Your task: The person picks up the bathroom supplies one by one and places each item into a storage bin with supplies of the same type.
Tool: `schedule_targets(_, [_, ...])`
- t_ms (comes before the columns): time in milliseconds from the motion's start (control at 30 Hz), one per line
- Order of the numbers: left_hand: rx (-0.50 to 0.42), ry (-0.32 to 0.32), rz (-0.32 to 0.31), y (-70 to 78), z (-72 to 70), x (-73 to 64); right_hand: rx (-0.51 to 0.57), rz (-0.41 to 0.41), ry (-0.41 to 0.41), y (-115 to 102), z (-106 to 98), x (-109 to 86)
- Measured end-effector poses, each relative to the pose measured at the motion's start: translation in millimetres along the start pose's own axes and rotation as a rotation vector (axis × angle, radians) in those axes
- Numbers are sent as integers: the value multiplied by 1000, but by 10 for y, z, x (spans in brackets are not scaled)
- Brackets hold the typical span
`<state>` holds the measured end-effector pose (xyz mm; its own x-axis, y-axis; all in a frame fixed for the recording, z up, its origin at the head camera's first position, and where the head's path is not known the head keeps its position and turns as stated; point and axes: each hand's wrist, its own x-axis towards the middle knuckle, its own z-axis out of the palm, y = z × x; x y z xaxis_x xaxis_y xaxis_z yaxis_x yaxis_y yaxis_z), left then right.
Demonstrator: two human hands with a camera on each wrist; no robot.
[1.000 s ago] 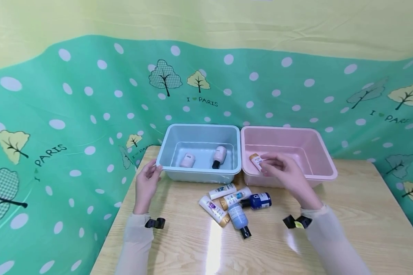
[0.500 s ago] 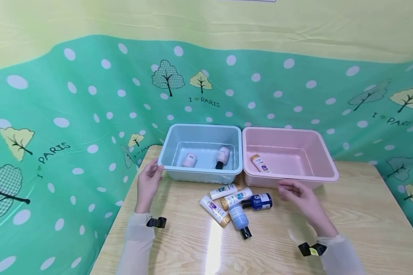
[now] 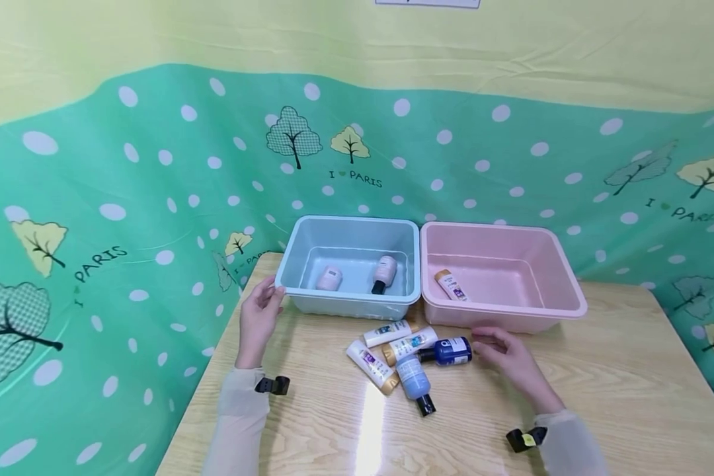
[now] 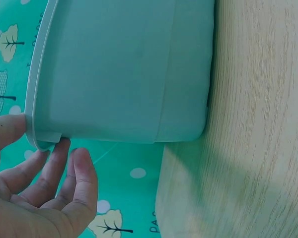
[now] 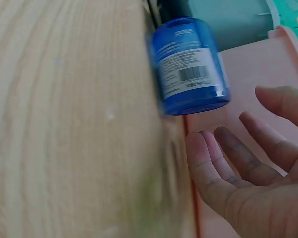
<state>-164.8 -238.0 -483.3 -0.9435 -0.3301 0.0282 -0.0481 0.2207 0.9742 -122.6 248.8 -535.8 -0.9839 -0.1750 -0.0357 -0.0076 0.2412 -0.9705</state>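
Note:
At the front left corner of the light blue bin (image 3: pixel 357 294), my left hand (image 3: pixel 258 324) pinches the rim, thumb on one side and fingers under it, as the left wrist view shows. My right hand (image 3: pixel 512 360) holds nothing; its fingers are spread and loosely bent beside the base of a dark blue bottle (image 3: pixel 452 351). That bottle lies on its side, black cap to the left; its barcode label (image 5: pixel 192 74) shows in the right wrist view. Near it lie a light blue bottle (image 3: pixel 413 378) with a black cap and several white tubes (image 3: pixel 371 365) with gold caps.
Two pale pink bottles (image 3: pixel 383 271) lie inside the blue bin. Next to it stands a pink bin (image 3: pixel 506 309) with one white, gold-capped tube (image 3: pixel 450 285) in it. Both bins rest on the wooden table (image 3: pixel 315 410), before a green patterned cloth (image 3: pixel 482 145).
My right hand has let go of the white tube in the pink bin, come back over the front rim and moved left to the dark blue bottle. My left hand stays at the blue bin.

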Motion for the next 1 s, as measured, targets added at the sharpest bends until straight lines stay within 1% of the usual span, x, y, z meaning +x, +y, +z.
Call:
schedule_targets(100, [1, -2, -10, -6, -1, 5, 38, 33, -3, 51, 35, 11])
schedule_targets(267, [2, -4, -9, -11, -5, 13, 95, 90, -39, 84, 86, 38])
schedule_targets(433, [4, -6, 0, -14, -9, 17, 73, 119, -74, 104, 91, 78])
schedule_targets(600, [-1, -6, 8, -20, -3, 26, 22, 116, -130, 147, 51, 122])
schedule_targets(800, [-2, -3, 15, -27, 0, 30, 39, 82, -195, 231, 13, 157])
schedule_targets(1000, [-9, 1, 20, -24, -4, 24, 60, 65, -201, 251, -4, 174])
